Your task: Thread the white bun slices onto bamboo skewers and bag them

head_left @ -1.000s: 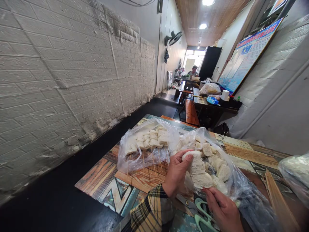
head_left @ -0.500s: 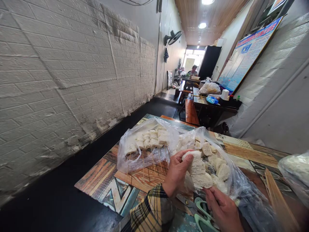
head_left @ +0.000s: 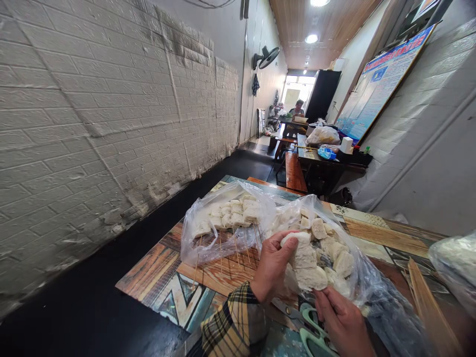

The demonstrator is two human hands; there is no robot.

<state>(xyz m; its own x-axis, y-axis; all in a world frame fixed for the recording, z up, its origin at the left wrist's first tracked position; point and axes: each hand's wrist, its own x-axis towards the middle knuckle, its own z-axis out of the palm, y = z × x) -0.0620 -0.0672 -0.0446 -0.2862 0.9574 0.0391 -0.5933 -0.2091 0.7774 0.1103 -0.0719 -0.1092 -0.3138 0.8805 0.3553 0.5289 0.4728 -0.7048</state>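
pressure is best light and even, with the left hand (head_left: 273,265) wrapped round the pale row of pieces (head_left: 308,265) before the plastic bag (head_left: 361,273) and the right hand (head_left: 340,313) pinching its lower end, any stick hidden.

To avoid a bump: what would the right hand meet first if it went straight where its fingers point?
The right hand would probably first meet the near end of the white pieces held by the left hand; any gap is unclear.
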